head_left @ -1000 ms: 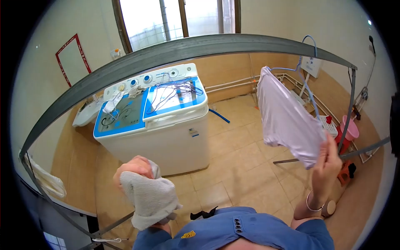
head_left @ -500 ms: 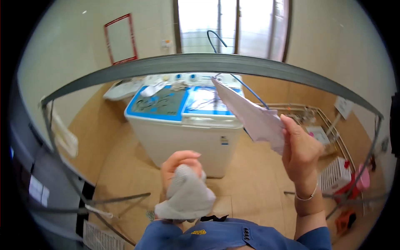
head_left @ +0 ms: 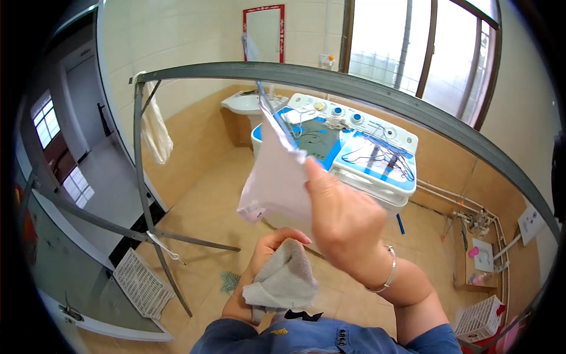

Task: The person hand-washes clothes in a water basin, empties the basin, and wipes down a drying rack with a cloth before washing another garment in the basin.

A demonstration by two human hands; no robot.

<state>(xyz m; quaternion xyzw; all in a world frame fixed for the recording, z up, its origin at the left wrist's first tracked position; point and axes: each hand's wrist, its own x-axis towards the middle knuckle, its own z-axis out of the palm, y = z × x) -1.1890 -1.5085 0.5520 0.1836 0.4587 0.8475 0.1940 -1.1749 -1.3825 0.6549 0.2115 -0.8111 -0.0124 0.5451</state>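
Note:
My right hand (head_left: 348, 218) is closed on the edge of a pale pink cloth (head_left: 277, 177). The cloth hangs on a blue hanger (head_left: 272, 112), whose upper end reaches the grey metal rail (head_left: 283, 72); whether its hook rests on the rail I cannot tell. Lower down, my left hand (head_left: 268, 248) has a grey-white knitted cloth (head_left: 286, 274) draped over it, and its fingers are curled and partly covered by the fabric. The pink cloth is just above the left hand.
Beyond the rail stands a twin-tub washing machine (head_left: 407, 183) with wire hangers on its lid. A washbasin (head_left: 242, 105) is beside it. A white cloth (head_left: 156, 133) hangs at the rack's left end, above a white basket (head_left: 141, 283). Pipes (head_left: 442, 192) run along the right wall.
My view has turned left. My right hand has carried the pink cloth and hanger leftward along the rail. The grey-white cloth stays with my left hand.

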